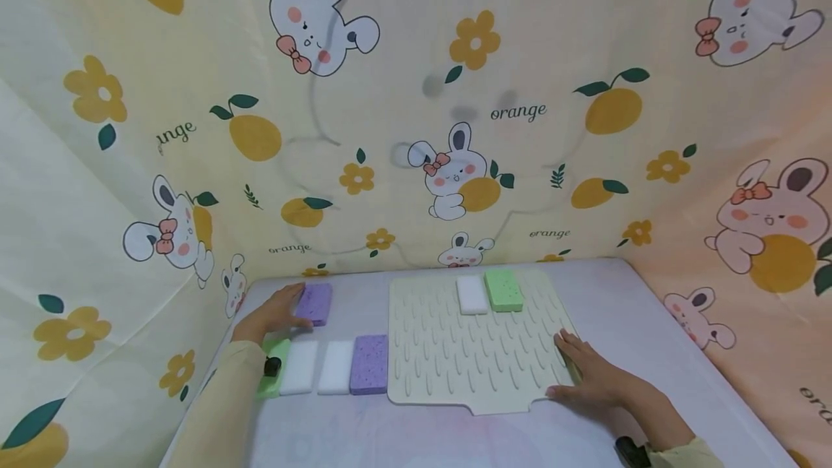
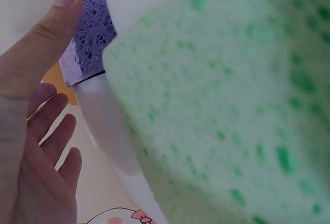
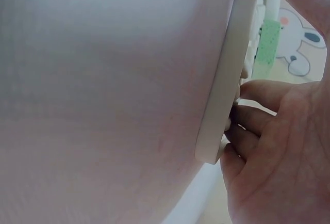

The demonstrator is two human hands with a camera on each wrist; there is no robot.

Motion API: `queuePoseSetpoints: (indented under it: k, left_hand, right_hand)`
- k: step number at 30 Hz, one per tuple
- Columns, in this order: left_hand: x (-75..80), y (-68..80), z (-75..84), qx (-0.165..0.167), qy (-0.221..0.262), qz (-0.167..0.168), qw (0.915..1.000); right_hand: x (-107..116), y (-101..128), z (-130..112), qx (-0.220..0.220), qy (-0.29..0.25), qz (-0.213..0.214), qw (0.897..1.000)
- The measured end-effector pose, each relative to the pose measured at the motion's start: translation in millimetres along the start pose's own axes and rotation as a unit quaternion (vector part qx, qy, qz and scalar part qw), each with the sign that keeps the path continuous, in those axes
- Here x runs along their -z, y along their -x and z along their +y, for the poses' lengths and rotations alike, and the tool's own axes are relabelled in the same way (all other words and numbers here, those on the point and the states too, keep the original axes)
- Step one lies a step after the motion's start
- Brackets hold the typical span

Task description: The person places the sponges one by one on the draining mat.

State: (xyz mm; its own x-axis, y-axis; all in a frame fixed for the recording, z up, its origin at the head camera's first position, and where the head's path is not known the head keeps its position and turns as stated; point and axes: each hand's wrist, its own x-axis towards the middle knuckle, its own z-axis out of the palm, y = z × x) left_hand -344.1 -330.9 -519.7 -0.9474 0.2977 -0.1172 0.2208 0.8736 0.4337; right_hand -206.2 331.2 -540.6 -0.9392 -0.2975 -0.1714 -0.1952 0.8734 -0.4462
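At the back left, my left hand is at a purple sponge, its fingers spread along the sponge's left side. In the left wrist view the thumb lies over that purple sponge, while the other fingers are loosely bent and hold nothing. A green sponge sits below the left wrist, partly hidden by the sleeve. My right hand rests at the right edge of a cream drying mat with raised ridges. Its fingertips touch the mat's edge in the right wrist view.
A white sponge and a green sponge lie on the mat's far part. Left of the mat, two white sponges and another purple sponge form a row on the white table. Printed cloth hangs around the table.
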Motion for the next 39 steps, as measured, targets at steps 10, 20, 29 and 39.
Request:
queuePoseSetpoints:
  k: [10,20,29,39]
  left_hand:
    - [0.2,-5.8,-1.2,0.026,0.011,-0.012,0.9995]
    - [1.5,-7.4,-1.5,0.026,0.004,-0.024,0.9994]
    - [2.1,-9.6,-0.2,0.007,-0.011,-0.02,0.9997]
    - [-5.9,-17.1,-9.6,-0.008,-0.027,-0.013,0.9995]
  right_hand:
    - [-2,-2,2,-0.005,-0.002,-0.002,1.0]
    - [-3,-1,3,0.008,-0.011,0.002,1.0]
    - [-4,-2,4,-0.003,-0.006,0.0,1.0]
    - [-3,0,2,-0.002,-0.01,0.004,1.0]
